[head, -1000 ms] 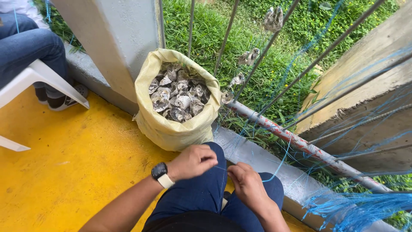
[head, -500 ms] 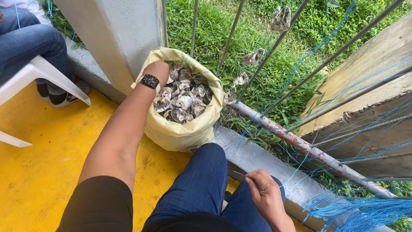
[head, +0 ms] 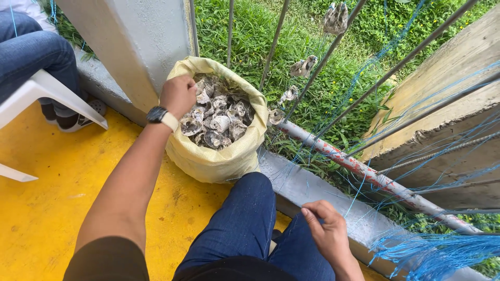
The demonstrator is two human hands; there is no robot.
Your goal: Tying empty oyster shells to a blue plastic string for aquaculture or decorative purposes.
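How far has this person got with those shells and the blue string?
A few shells already hang on blue line by the railing bars, so some look strung. In hand: the left hand reaches into the yellow sack, closed over the shells there, while the right hand pinches a blue line above the knee. Left: the sack looks nearly full of shells, and a bundle of loose blue line lies unused.

Bright, even daylight from above; shadows soft and faint on the glossy yellow painted floor (head: pixel 62 177). Focus is sharp throughout, with mild wide-angle stretching at the edges, no glare
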